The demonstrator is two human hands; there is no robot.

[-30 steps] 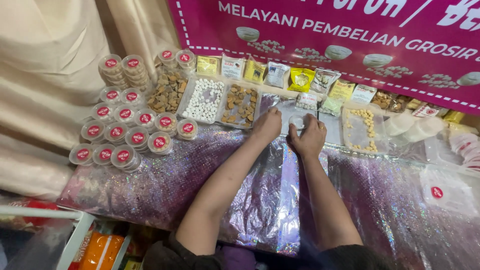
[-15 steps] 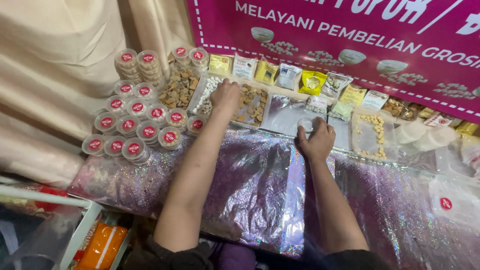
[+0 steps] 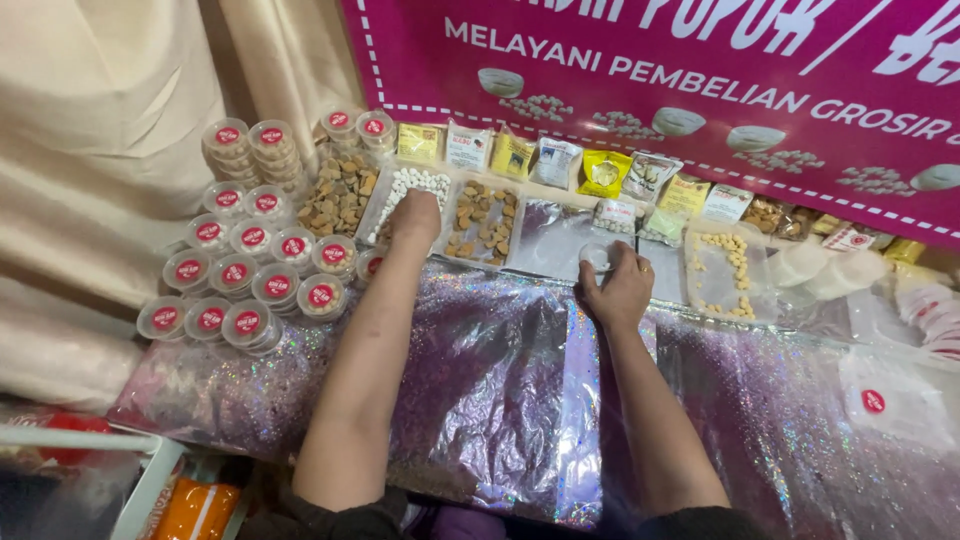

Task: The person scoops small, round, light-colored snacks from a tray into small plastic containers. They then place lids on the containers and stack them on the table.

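Here, the purple glitter sheet [image 3: 500, 380] covers the table nearest the camera, and both forearms cross it. The right hand [image 3: 618, 290] is closed around a small clear cup [image 3: 598, 257], which sits at the near edge of the empty clear tray [image 3: 555, 235]. Farther back, the left hand [image 3: 415, 218] rests palm down in the tray of white balls [image 3: 425, 182]; what its fingers hold cannot be told. Left of it stand round tubs with red labels [image 3: 255, 285]. A pink banner [image 3: 700, 90] hangs behind.

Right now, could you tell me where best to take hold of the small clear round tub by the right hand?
Probably by its round side wall, from above: the small clear tub sits upright on the glittery cloth, with the right hand already at its near edge.
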